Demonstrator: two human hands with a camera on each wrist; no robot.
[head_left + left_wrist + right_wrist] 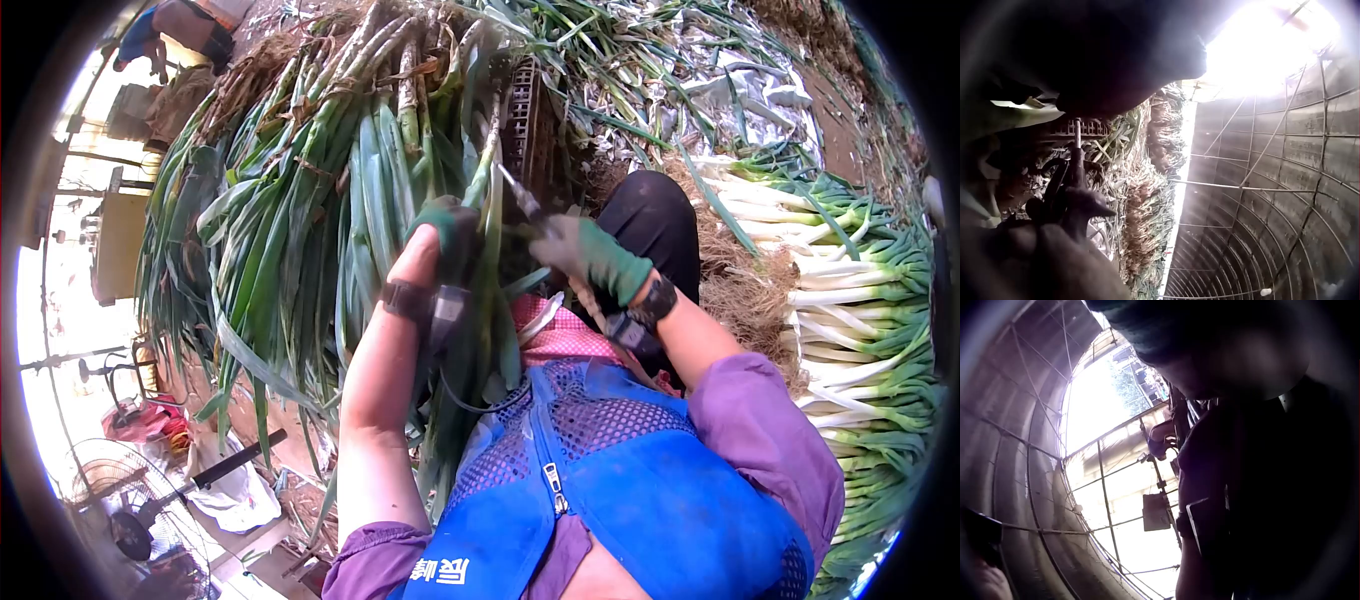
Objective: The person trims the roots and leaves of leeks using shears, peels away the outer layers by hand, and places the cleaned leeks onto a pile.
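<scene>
Just ahead of the blue vest (660, 480), a leek (484, 170) faces a nozzle gun (525, 203).
Left of the vest hangs the heap of leafy leeks (290, 210), probably kept close for easy reach. Ahead of the vest, the left hand (445, 235) looks curled round the leek, apparently steadying its stem for the nozzle; the right hand (600, 255), farther right, wraps the gun, likely to aim it across. To the vest's right, white-stemmed leeks (850, 300) lie in rows, perhaps to stay apart.
</scene>
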